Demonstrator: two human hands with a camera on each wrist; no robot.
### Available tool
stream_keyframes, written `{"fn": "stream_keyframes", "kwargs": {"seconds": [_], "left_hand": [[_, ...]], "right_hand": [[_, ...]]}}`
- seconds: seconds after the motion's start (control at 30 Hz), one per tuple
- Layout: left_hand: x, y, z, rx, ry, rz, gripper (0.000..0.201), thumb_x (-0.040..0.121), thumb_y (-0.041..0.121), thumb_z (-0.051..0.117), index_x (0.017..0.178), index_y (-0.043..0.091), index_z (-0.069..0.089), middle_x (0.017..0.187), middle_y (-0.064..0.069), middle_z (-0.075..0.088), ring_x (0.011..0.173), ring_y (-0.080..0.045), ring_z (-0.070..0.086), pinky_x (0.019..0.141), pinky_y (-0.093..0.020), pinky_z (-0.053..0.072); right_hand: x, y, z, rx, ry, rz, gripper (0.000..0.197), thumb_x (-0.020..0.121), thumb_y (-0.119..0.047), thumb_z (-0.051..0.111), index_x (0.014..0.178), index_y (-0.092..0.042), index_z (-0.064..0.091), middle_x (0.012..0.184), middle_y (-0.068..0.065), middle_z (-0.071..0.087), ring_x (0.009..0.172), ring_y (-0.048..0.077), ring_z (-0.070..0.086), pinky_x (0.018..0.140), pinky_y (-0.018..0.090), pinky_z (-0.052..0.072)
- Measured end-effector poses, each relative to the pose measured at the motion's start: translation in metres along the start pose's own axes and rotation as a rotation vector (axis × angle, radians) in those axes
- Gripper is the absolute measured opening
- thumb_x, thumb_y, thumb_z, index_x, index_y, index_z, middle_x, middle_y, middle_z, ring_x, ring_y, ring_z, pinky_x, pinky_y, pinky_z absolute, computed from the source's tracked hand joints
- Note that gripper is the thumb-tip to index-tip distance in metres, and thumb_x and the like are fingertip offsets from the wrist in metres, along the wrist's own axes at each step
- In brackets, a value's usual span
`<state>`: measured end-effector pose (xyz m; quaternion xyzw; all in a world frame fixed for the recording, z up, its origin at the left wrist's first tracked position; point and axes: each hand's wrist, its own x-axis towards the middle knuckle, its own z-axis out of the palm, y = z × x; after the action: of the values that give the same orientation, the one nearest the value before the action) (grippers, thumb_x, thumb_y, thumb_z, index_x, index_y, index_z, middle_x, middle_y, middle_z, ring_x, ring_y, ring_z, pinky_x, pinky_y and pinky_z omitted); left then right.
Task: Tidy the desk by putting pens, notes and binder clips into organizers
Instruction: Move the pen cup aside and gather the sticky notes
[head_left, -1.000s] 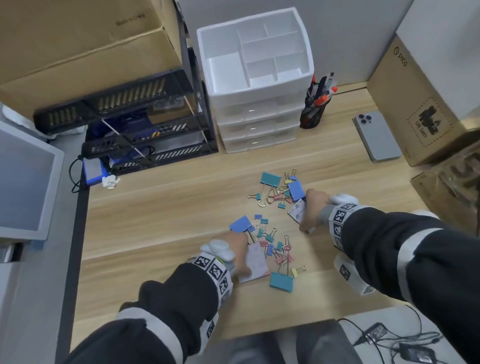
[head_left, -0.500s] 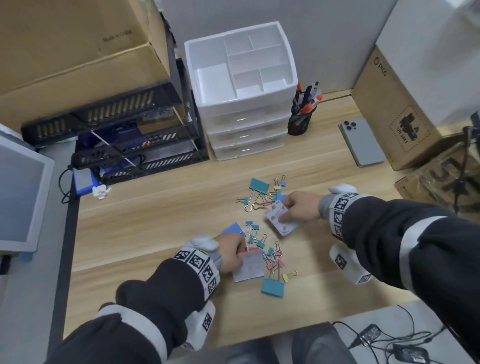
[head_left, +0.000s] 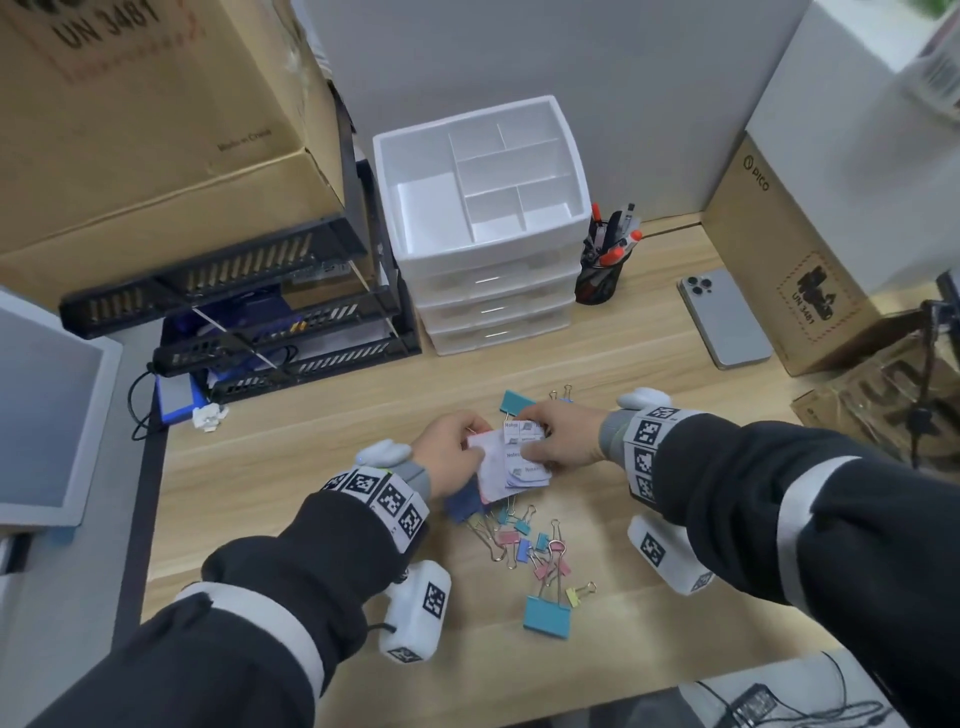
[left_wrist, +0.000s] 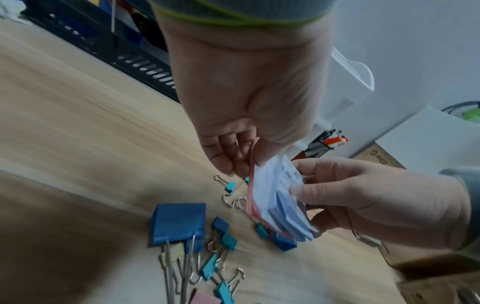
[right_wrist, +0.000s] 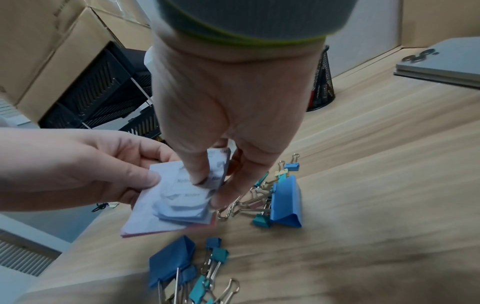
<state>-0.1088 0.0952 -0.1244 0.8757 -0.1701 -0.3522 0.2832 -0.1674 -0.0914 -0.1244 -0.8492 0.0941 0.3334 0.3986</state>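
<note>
Both hands pinch a fanned stack of notes (head_left: 511, 462), seemingly paper.

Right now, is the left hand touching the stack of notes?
Touching. The right wrist view shows the left hand pinching the notes, thumb pressed on top.

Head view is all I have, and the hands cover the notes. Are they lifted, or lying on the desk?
Observer: Lifted. The left wrist view shows the notes held clear of the desk, above small binder clips.
Operator: Which hand holds them?
Observer: Both. In the right wrist view the left hand has its thumb on top, and the right hand pinches the smaller sheets.
Operator: Anything hidden behind the right hand?
Observer: A large blue binder clip, lying just past its fingertips.
</note>
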Motion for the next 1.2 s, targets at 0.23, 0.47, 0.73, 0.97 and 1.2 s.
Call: {"fn": "stream_keyframes", "kwargs": {"seconds": [0.23,0.47,0.73,0.97,1.2], "left_hand": [[0.009,0.009,-0.022,-0.204,0.064,0.014,0.030,0.090,0.000,0.055,0.111,0.016,0.070,0.078,-0.002,0.069,0.067,-0.016,0.060,0.068,-0.030,0.049],[0.006,0.056,-0.086,-0.176,0.225,0.085,0.015,0.089,0.011,0.062,0.096,0.025,0.059,0.069,-0.004,0.061,0.068,-0.020,0.060,0.075,-0.044,0.058],[0.006,0.096,-0.162,0.103,0.457,0.190,0.044,0.092,0.031,0.058,0.130,0.020,0.040,0.098,0.000,0.059,0.073,-0.016,0.058,0.069,-0.037,0.053],[0.022,0.079,-0.156,0.496,0.402,0.352,0.055,0.084,0.020,0.056,0.137,0.011,0.043,0.138,-0.007,0.038,0.108,-0.027,0.055,0.086,-0.040,0.051],[0.033,0.065,-0.157,0.621,0.341,0.402,0.049,0.081,0.020,0.057,0.128,0.008,0.050,0.142,-0.010,0.038,0.113,-0.031,0.049,0.091,-0.045,0.050]], "right_hand": [[-0.001,-0.024,-0.022,0.028,0.008,-0.062,0.023,0.096,-0.023,0.057,0.119,-0.024,0.052,0.097,-0.002,0.066,0.077,0.014,0.061,0.077,0.034,0.054],[-0.014,-0.081,-0.087,-0.086,0.080,-0.149,0.009,0.099,-0.019,0.050,0.096,-0.025,0.056,0.077,-0.007,0.061,0.068,0.008,0.055,0.057,0.017,0.042],[0.006,-0.152,-0.178,-0.128,0.407,-0.277,0.011,0.094,-0.015,0.055,0.101,-0.015,0.064,0.083,0.003,0.067,0.069,0.020,0.063,0.065,0.030,0.050],[0.060,-0.180,-0.200,-0.338,0.555,-0.189,0.035,0.093,-0.011,0.059,0.127,-0.014,0.064,0.119,0.006,0.067,0.110,0.025,0.062,0.088,0.027,0.046],[0.085,-0.184,-0.190,-0.459,0.745,-0.256,0.039,0.085,-0.014,0.060,0.124,-0.019,0.055,0.130,0.006,0.048,0.101,0.030,0.059,0.080,0.034,0.046]]}}
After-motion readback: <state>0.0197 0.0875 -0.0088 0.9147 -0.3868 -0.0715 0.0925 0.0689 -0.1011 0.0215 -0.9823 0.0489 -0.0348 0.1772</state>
